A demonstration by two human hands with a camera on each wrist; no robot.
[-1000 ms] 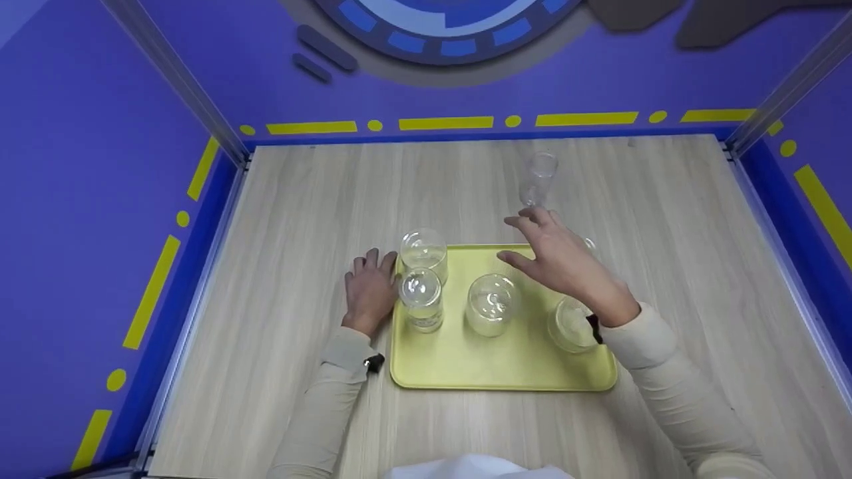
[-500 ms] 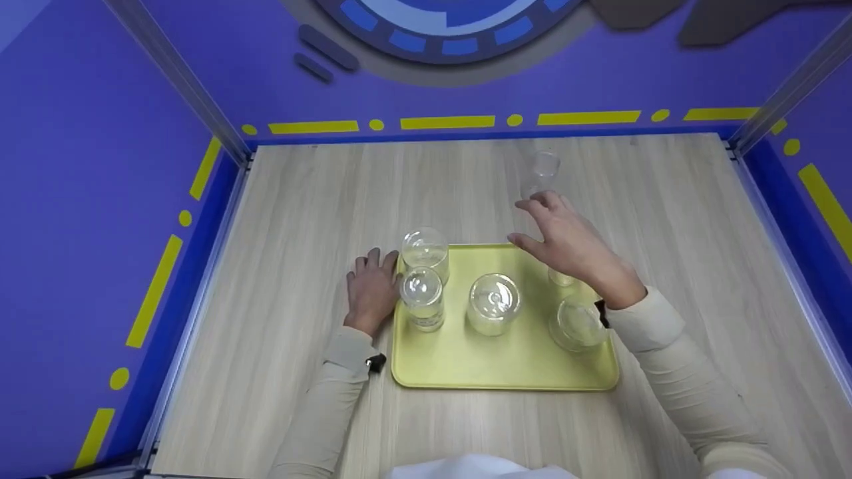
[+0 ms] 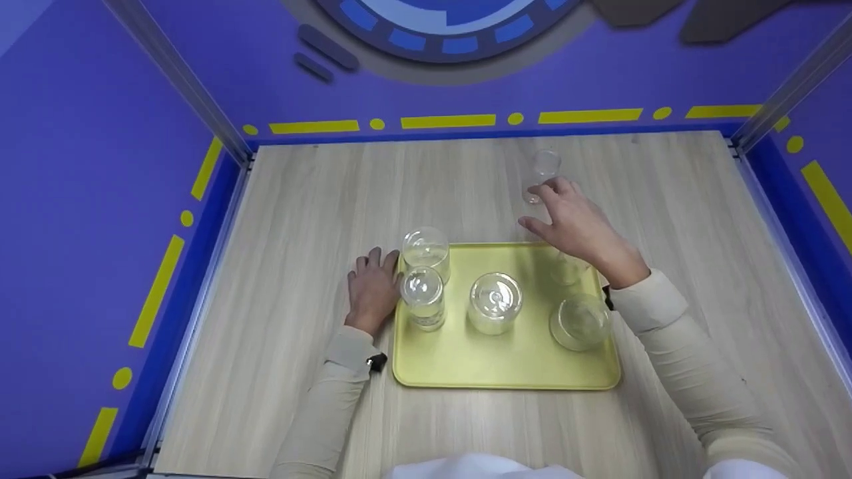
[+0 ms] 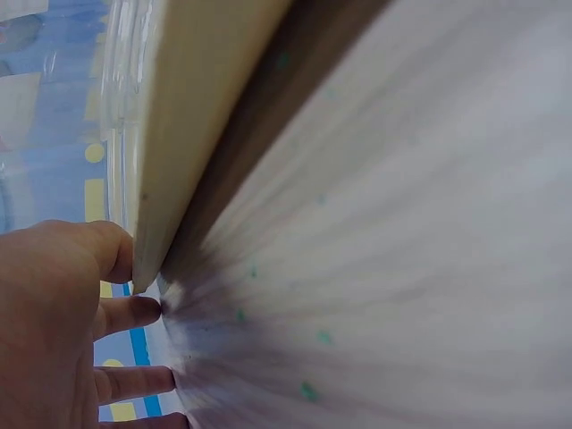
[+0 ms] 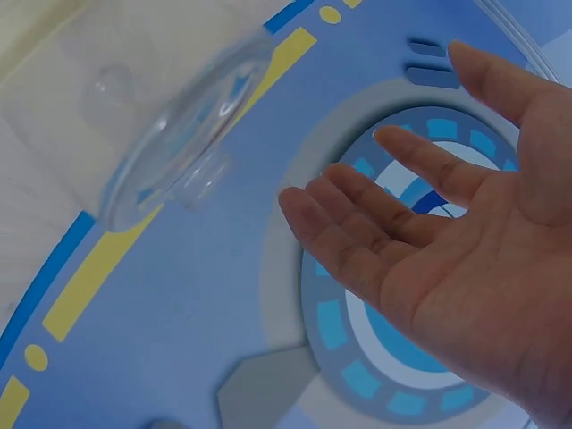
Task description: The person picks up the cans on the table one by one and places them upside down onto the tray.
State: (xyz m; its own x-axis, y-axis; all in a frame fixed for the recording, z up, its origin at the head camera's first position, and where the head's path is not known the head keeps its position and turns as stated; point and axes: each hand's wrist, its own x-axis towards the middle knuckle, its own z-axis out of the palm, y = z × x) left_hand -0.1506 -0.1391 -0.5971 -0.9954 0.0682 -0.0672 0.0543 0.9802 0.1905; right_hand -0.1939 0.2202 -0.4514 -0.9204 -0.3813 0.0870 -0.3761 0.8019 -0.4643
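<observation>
My left hand (image 3: 371, 293) lies at the left side of a yellow tray (image 3: 499, 366). In the left wrist view its thumb touches the tray's edge (image 4: 174, 179), while the fingers reach the table. My right hand (image 3: 576, 226) hovers over the tray's far right corner, fingers spread and holding nothing. Just beyond its fingertips stands a clear glass (image 3: 547, 161), partly hidden by the hand. Beneath the hand is a clear glass (image 3: 567, 269) on the tray. In the right wrist view the palm faces up, apart from a round clear rim (image 5: 192, 134).
The tray also bears a tall clear glass (image 3: 426, 247), a narrow clear glass (image 3: 423, 299), a wide clear one (image 3: 495, 303) in the middle and another (image 3: 580, 322) at right. Blue panels (image 3: 452, 100) wall the wooden table (image 3: 319, 193) at the back and sides.
My right hand has moved away from me and slightly right, toward the glass at the back, uncovering more of the tray's right-hand glasses. The left hand has stayed at the tray's edge.
</observation>
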